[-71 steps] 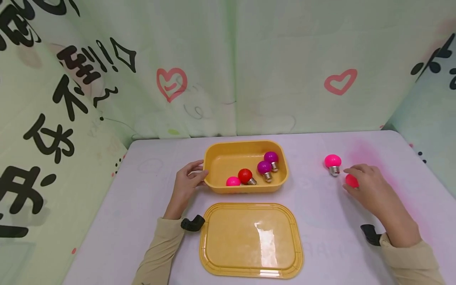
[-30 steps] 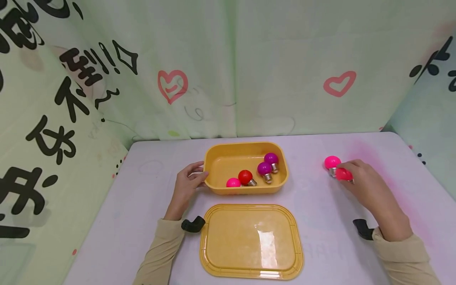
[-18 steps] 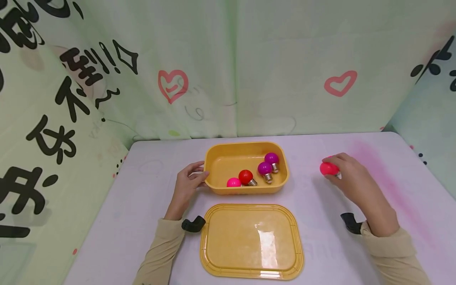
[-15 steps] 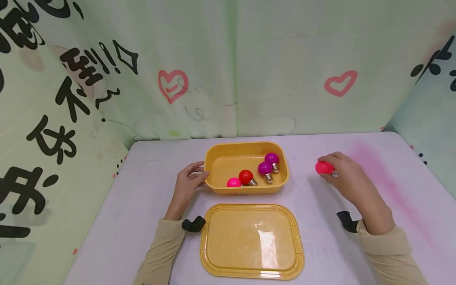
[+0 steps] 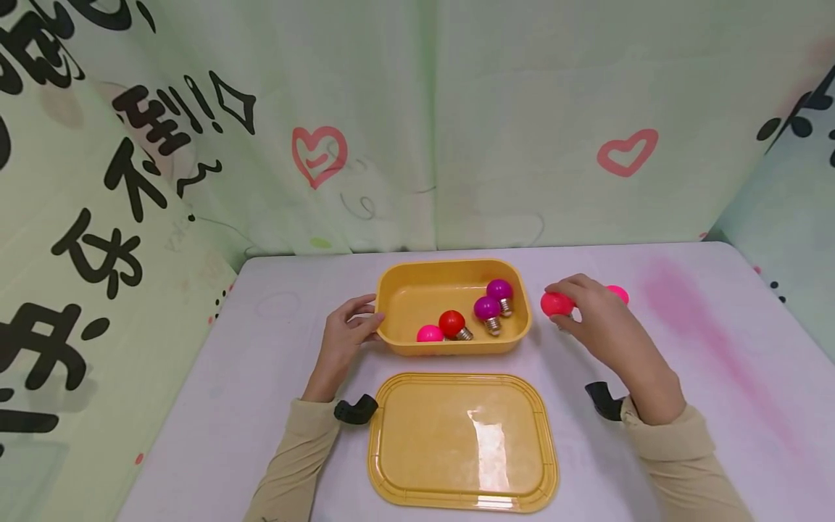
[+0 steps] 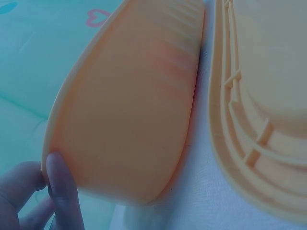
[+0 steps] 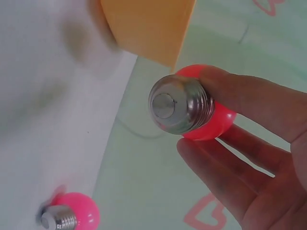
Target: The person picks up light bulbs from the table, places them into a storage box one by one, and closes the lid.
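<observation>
A red light bulb (image 5: 557,304) with a silver screw base is pinched between thumb and fingers of my right hand (image 5: 603,319), a little right of the yellow box (image 5: 450,348). The right wrist view shows the bulb's metal base (image 7: 177,104) toward the camera. My left hand (image 5: 344,341) grips the box's left end, thumb (image 6: 63,187) on one side of the rim and fingers on the other. Inside the box lie two purple bulbs (image 5: 486,307), a red bulb (image 5: 451,322) and a pink bulb (image 5: 429,333).
Another pink bulb (image 5: 617,293) lies on the white table (image 5: 704,377), partly behind the right hand. In front of the box a flat yellow lid (image 5: 443,442) lies on the table. A light green curtain (image 5: 509,109) with drawn hearts and black lettering hangs behind and at the sides.
The right hand has picked up the red bulb at the right of the table and carried it left, past the pink bulb, toward the box. The left hand has stayed at the box's end.
</observation>
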